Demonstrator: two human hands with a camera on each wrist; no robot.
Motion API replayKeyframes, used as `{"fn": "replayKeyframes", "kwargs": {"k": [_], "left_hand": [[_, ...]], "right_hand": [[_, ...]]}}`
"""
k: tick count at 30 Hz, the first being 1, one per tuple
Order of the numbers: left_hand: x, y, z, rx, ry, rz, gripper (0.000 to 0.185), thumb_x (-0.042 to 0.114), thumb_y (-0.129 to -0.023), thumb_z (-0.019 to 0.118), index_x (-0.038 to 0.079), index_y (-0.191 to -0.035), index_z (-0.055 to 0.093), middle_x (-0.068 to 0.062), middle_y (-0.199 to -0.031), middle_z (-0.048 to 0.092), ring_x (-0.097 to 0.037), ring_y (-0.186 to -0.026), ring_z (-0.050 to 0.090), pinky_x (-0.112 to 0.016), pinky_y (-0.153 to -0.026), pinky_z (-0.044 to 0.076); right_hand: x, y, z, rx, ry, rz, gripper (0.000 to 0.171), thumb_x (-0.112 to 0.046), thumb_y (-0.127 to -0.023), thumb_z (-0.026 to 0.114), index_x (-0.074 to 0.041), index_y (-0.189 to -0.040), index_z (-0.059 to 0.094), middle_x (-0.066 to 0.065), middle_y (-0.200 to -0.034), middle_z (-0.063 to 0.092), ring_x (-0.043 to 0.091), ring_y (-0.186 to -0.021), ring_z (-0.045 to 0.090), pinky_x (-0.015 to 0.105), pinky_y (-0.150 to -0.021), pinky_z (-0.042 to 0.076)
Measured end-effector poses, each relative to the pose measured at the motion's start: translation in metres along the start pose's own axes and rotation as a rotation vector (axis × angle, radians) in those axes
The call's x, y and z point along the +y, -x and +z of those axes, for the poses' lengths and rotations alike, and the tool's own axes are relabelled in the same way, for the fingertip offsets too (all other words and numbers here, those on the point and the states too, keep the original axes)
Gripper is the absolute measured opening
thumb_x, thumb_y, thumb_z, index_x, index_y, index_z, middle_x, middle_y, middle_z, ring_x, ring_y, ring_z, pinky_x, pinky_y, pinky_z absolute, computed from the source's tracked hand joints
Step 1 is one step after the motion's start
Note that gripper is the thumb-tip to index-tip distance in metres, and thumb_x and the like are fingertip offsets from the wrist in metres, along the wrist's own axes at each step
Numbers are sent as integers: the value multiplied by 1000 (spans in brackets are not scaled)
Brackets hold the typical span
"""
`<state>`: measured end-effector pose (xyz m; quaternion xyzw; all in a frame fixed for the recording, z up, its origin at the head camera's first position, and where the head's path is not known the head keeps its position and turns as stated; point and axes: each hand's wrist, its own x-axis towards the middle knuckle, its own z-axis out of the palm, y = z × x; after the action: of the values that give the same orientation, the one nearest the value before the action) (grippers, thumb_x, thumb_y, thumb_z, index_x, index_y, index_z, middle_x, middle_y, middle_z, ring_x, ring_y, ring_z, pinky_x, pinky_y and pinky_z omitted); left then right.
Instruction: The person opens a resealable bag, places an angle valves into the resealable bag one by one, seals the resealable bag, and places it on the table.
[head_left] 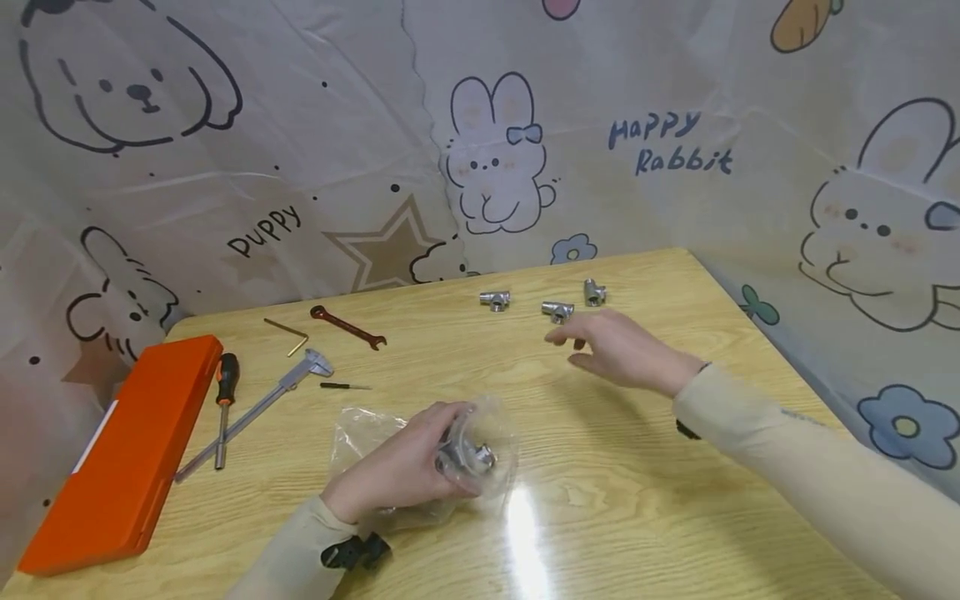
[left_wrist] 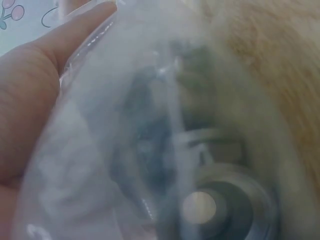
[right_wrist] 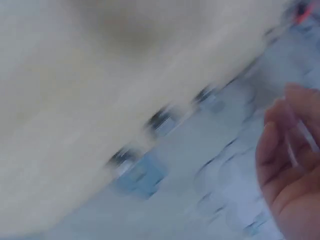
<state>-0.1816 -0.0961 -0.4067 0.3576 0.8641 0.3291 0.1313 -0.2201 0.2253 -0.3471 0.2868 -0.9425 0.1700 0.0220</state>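
Note:
My left hand grips a clear plastic bag of metal pipe fittings at the near middle of the wooden table. In the left wrist view the bag fills the frame, with a fitting's round opening showing through it. My right hand hovers above the table with relaxed fingers, holding nothing, just in front of three silver tee fittings lying in a loose row at the far side. The right wrist view is blurred; only the fingers show.
At the left lie an orange case, an orange-handled screwdriver, a metal caliper, a hex key, a red-brown spanner and a small dark bit. Cartoon-printed cloth walls the table on three sides.

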Motion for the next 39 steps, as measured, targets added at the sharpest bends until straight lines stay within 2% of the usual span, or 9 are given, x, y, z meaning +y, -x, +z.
{"fn": "replayKeyframes", "kwargs": {"k": [4,8,15,19,23,26,30,34,39], "left_hand": [[-1,1,-1,6,7,1,97,45,-72,87,9,-149,40,-2,-134,52,-20,-119,50,-45,-104,43],[-1,1,0,3,-2,-16,97,42,-71,88,11,-149,40,-1,-134,52,-19,-119,50,-43,-104,43],[-2,2,0,-16,-12,-46,98,44,-71,87,14,-150,38,2,-136,51,-17,-120,49,-42,-104,43],[-2,2,-1,-13,-7,-40,98,43,-70,88,15,-150,39,4,-129,53,-15,-115,51,-40,-102,45],[-3,2,-2,-9,3,-35,97,41,-69,89,14,-149,40,5,-124,54,-13,-111,52,-39,-100,46],[-3,2,-2,-14,15,-38,98,42,-69,89,15,-149,40,5,-124,54,-13,-111,52,-39,-100,46],[-2,1,-2,-17,5,-36,98,43,-70,89,15,-149,39,4,-124,54,-13,-111,52,-39,-100,46],[0,2,-2,-15,-16,-39,97,44,-71,87,15,-150,39,3,-126,54,-14,-113,51,-40,-100,46],[-1,3,-3,-20,-19,-52,97,45,-72,87,16,-150,38,4,-127,53,-16,-114,51,-42,-100,46]], "right_hand": [[52,-24,-11,-77,113,29,56,13,-82,69,-6,-134,61,16,-132,61,39,-121,55,54,-102,44],[84,-46,-13,-164,183,57,71,25,-78,55,-6,-143,52,19,-142,51,43,-130,45,58,-109,34],[96,-80,-3,-296,222,77,80,26,-77,43,-13,-147,48,16,-148,46,46,-136,35,61,-111,27],[98,-94,4,-376,212,103,84,27,-75,44,-15,-147,48,15,-150,44,46,-138,33,60,-111,27],[99,-103,8,-408,199,113,85,30,-72,49,-16,-143,54,14,-148,47,44,-136,37,58,-109,33],[98,-103,9,-397,186,109,76,23,-73,61,-15,-138,59,13,-141,54,42,-132,43,59,-106,37],[98,-98,9,-369,182,92,57,1,-77,77,-14,-130,64,6,-127,64,32,-118,53,56,-102,42],[100,-94,10,-357,158,107,49,-11,-76,82,-15,-123,68,0,-116,67,25,-108,57,51,-99,45],[102,-86,18,-330,87,102,48,-23,-73,87,-11,-116,69,1,-108,68,24,-103,60,48,-99,46]]}}
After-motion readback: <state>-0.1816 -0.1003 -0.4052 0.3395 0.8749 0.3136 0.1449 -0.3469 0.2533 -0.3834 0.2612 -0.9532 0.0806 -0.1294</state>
